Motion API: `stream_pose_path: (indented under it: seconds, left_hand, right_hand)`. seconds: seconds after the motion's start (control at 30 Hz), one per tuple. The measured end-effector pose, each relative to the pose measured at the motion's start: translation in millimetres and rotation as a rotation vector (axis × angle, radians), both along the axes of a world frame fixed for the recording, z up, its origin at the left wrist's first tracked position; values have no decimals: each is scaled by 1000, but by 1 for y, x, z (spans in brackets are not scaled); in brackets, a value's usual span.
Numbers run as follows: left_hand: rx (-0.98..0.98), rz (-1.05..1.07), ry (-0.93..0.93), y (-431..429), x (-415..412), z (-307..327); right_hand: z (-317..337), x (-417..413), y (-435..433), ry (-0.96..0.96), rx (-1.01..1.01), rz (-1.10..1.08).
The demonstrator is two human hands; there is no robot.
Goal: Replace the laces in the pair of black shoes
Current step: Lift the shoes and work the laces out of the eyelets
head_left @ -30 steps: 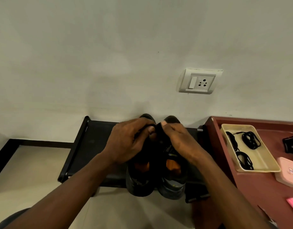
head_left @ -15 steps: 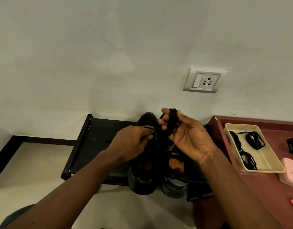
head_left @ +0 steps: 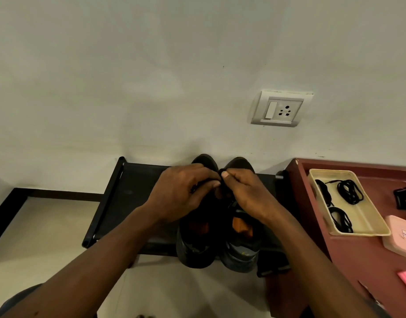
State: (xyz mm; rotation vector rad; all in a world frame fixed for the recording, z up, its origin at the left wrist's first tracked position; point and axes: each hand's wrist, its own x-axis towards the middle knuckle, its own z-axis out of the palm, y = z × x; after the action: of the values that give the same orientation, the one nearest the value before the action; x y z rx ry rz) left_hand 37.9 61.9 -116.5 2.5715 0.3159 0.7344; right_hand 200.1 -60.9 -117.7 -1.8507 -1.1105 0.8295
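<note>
the pair of black shoes point(head_left: 197, 246) sits side by side on a low black rack point(head_left: 128, 193), toes to the wall. above them the left hand point(head_left: 181, 191) and right hand point(head_left: 245, 193) meet, fingers curled. the right thumb and fingers pinch a black lace point(head_left: 221, 180). the left hand seems to pinch it too, though dark hides the grip. coiled spare laces point(head_left: 348, 191) lie in a beige tray point(head_left: 369, 228) on the red table point(head_left: 358, 260).

Left grip point(head_left: 181, 191) and right grip point(head_left: 248, 193) pinching black lace point(head_left: 225, 191), over black shoes point(head_left: 197, 251), on black rack point(head_left: 133, 193)
</note>
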Motion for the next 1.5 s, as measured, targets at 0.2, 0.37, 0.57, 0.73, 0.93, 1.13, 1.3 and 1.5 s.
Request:
stream_pose_path:
  seconds: [0.2,0.37,0.57,0.73,0.93,1.13,1.3,1.5]
  left_hand:
    - [-221,56,-176,5,1,-1]
    - [-628,78,-223,-1,10,-7]
    - [-798,138,-276,-26,23,-15]
    - [-896,70,-282,-43,29,-16]
    - [-594,181,-259,-60,36,-21]
    - [-634,284,-310,-58,45,-25]
    - [-857,269,-248,-48,49,-27]
    - [-786,222,-201,-31,43,-20]
  right_hand:
    - [10,-11,3,377,42,14]
    - [17,-16,2,717,49,-112]
    - [17,-26,8,914,122,-407]
    - [11,-25,11,819,158,-525]
    - [-1,-29,16,711,143,-612]
    - [-2,-29,16,790,244,-649]
    - [-2,-29,15,786,172,-671]
    - [6,-19,9,603,55,-511]
